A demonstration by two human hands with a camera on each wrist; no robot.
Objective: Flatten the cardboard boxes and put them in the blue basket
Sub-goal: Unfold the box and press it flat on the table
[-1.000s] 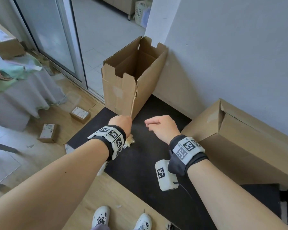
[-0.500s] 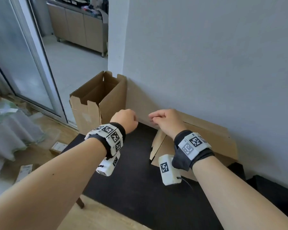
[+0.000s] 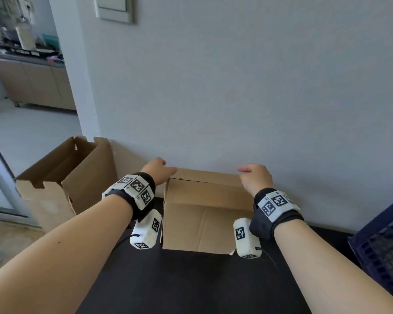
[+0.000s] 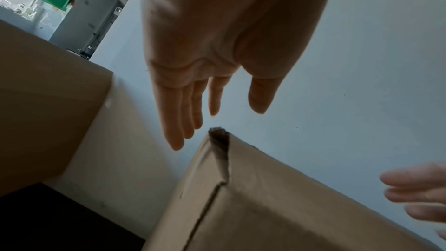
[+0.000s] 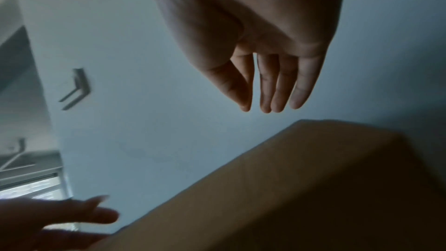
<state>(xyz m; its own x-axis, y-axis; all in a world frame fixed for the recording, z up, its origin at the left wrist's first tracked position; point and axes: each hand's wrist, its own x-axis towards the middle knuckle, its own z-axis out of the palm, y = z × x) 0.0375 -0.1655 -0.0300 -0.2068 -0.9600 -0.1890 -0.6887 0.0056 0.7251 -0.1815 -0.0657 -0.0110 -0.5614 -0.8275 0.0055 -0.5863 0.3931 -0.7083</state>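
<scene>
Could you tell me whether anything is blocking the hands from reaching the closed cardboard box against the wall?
Nothing visible is. The left hand and right hand hover open over the top corners of the closed box, with only air between.

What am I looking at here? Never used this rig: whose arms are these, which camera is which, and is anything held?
No machine: a person's bare arms with tracking bands and a camera on each wrist. The wide picture comes from a head camera; the other two look along each hand. The left hand and right hand reach, fingers straight, over a closed box on a dark mat by the wall. Nothing is held. An open box stands left; the blue basket sits right.
</scene>
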